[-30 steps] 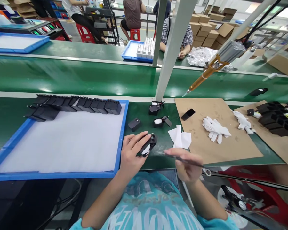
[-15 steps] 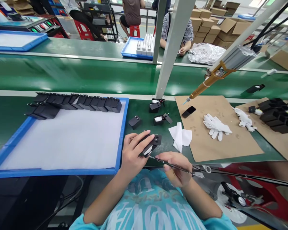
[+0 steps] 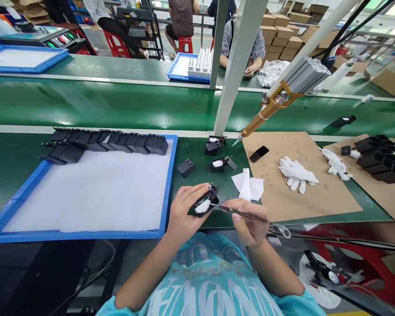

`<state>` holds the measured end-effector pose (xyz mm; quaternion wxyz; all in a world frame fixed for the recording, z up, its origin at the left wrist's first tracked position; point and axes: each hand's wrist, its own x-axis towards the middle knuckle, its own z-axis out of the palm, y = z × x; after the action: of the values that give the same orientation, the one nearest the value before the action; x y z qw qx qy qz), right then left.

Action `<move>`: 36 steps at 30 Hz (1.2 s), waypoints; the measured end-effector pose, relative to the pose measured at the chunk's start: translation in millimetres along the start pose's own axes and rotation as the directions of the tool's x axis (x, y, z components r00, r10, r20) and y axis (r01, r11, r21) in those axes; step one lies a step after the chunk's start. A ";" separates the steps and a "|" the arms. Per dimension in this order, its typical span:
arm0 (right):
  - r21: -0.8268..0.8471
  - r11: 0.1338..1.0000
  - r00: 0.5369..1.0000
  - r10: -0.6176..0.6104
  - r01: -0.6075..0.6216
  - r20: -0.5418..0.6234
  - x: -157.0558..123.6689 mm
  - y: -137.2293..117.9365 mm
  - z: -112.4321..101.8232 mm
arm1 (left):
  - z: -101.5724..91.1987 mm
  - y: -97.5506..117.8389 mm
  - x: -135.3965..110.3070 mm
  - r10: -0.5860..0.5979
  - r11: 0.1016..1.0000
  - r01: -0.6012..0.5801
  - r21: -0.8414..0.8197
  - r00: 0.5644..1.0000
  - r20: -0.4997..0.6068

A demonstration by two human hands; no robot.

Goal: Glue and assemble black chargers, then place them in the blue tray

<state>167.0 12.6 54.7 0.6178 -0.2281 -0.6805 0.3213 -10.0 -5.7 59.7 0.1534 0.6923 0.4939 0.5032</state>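
My left hand is closed around a small black open case with a white part inside, held at the front edge of the green bench. My right hand pinches thin metal tweezers, their tip touching the case's open side. Just beyond lie three more black cases and white paper pieces.
A blue tray with a white liner holds a row of black cases at its far edge. On brown cardboard lie white gloves and a black lid. An orange dispenser nozzle hangs above. People sit beyond the conveyor.
My left hand has tilted the case so its white inside faces up. The tweezers' tip has come up from the bench edge to the case.
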 end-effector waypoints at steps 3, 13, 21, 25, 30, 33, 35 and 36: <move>0.128 0.980 0.987 0.156 -0.149 -0.045 -2.2 0.5 3.8 | 0.3 -1.4 -4.3 -0.095 0.981 0.107 -0.162 0.992 0.080; 0.013 0.984 0.970 0.180 -0.180 -0.162 -9.1 10.3 -10.7 | 12.9 -29.7 -18.9 -0.427 0.896 0.445 -0.021 0.872 0.239; -0.040 0.912 0.882 0.383 -0.409 -0.274 -31.4 53.9 -29.2 | 19.6 -37.5 -12.3 -0.508 0.821 0.561 -0.105 0.802 0.313; -0.039 0.881 0.852 0.445 -0.472 -0.275 -34.9 63.0 -34.3 | 28.5 -41.6 -4.2 -0.448 0.791 0.554 -0.261 0.814 0.370; -0.028 0.875 0.848 0.459 -0.482 -0.264 -37.2 64.9 -33.3 | 36.5 -46.2 -8.5 -0.352 0.868 0.410 -0.280 0.906 0.235; -0.051 0.873 0.853 0.461 -0.486 -0.245 -38.4 64.1 -32.1 | 37.4 -47.3 -10.7 -0.257 0.949 0.279 -0.147 0.954 0.154; -0.068 0.869 0.854 0.462 -0.489 -0.240 -38.8 63.1 -31.8 | 35.4 -46.7 -10.8 -0.184 0.979 0.193 -0.064 0.974 0.133; -0.074 0.868 0.854 0.462 -0.491 -0.237 -38.8 62.6 -31.8 | 33.4 -45.6 -10.7 -0.142 0.989 0.146 -0.018 0.980 0.139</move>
<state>198.2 33.2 -16.3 0.5713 -0.4628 -0.5524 0.3928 -5.9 16.0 6.6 0.2325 0.6856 0.5239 0.4487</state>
